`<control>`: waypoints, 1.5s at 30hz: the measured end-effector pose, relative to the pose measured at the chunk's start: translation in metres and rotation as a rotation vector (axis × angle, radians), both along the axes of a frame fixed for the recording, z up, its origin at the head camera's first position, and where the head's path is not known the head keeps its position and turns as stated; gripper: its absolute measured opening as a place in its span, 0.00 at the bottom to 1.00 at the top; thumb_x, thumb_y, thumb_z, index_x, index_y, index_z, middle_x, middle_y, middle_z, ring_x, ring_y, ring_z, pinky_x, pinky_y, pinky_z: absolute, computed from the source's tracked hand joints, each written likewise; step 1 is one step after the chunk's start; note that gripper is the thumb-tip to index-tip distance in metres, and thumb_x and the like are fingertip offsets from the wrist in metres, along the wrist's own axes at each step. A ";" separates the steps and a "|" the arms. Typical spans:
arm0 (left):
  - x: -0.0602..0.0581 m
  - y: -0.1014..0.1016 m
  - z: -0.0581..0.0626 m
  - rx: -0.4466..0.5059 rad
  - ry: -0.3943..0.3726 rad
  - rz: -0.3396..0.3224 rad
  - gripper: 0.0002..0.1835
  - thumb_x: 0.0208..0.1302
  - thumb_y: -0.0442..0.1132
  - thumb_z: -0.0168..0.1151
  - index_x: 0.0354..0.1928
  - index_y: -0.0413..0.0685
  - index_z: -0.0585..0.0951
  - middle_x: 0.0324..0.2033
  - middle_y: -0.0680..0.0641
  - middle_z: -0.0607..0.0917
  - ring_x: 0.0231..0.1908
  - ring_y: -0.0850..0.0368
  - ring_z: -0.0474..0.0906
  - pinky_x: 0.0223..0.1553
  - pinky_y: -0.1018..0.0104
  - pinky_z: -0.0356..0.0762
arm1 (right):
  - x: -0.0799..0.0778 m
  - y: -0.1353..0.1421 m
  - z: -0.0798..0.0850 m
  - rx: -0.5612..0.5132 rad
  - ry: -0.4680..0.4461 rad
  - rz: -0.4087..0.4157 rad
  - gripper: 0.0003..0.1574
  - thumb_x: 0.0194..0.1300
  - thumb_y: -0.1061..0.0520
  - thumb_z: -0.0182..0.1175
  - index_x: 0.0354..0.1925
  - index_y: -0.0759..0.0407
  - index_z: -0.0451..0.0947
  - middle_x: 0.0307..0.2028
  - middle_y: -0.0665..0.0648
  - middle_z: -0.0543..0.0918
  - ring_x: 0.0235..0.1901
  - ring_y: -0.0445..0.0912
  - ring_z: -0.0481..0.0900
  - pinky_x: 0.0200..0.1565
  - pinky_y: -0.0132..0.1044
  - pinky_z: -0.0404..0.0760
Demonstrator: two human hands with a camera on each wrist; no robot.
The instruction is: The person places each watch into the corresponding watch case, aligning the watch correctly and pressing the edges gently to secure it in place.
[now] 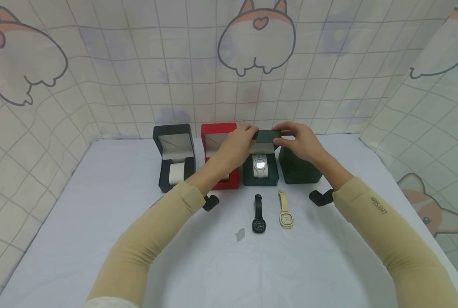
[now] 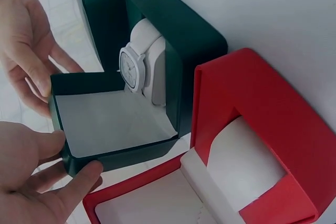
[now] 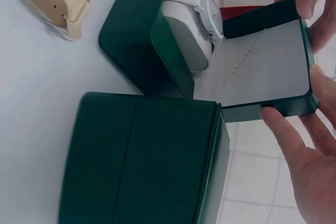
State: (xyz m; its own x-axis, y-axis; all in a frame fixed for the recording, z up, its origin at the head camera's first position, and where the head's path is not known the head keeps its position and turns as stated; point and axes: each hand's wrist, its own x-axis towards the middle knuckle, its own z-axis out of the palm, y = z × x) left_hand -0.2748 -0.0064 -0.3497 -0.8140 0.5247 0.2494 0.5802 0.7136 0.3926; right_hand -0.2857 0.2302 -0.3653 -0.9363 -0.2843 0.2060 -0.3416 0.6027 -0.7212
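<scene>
Open green box [image 2: 194, 19]: smooth leather-look covering, low sheen, crisp edges. Its lining [image 2: 110, 124] matt white, cloth or paper, can't tell; stitch-like line across it. Closed green box [image 3: 136, 156] on the right: same covering, soft sheen. Red box [image 2: 268, 77]: smooth, slightly glossy skin; pale cushion [image 2: 239, 156] smooth, matt. Black box [image 1: 190, 167], far left: matt. White watch [image 2: 131, 69]: smooth, plastic-looking case. Beige watch [image 1: 286, 219]: matt strap, rubber-like. Black watch [image 1: 258, 214], near: dark, material too small to tell. Surface [image 1: 213, 265]: white cloth, faint creases. Backdrop [image 1: 136, 77], far side: thin printed cloth, rippled. Sleeves [image 1: 148, 239]: matt stretch cloth, wrinkled at elbows.
</scene>
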 end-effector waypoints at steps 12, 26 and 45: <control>0.008 -0.001 0.000 0.021 -0.017 0.006 0.24 0.77 0.38 0.59 0.71 0.43 0.72 0.62 0.41 0.77 0.57 0.51 0.79 0.59 0.64 0.78 | 0.006 0.000 -0.002 -0.035 -0.005 0.010 0.24 0.71 0.57 0.67 0.63 0.60 0.77 0.64 0.61 0.77 0.67 0.59 0.72 0.65 0.60 0.72; 0.007 -0.001 -0.007 0.064 -0.051 -0.016 0.23 0.78 0.36 0.57 0.70 0.42 0.70 0.61 0.40 0.77 0.54 0.50 0.78 0.59 0.61 0.79 | 0.011 -0.002 0.003 -0.054 -0.100 0.054 0.26 0.72 0.61 0.65 0.65 0.62 0.72 0.64 0.63 0.73 0.65 0.65 0.73 0.63 0.55 0.75; 0.010 -0.002 -0.011 0.073 -0.124 -0.009 0.24 0.75 0.34 0.61 0.70 0.44 0.73 0.61 0.42 0.78 0.56 0.50 0.76 0.59 0.60 0.79 | 0.019 -0.004 0.001 0.079 -0.103 0.043 0.29 0.71 0.58 0.66 0.67 0.59 0.73 0.66 0.65 0.74 0.63 0.66 0.76 0.61 0.62 0.75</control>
State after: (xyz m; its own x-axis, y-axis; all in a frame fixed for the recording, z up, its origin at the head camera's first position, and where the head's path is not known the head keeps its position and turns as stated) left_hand -0.2646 -0.0086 -0.3605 -0.8365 0.5159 0.1845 0.5298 0.6759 0.5123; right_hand -0.2671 0.2258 -0.3640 -0.9380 -0.3360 0.0849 -0.2950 0.6457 -0.7043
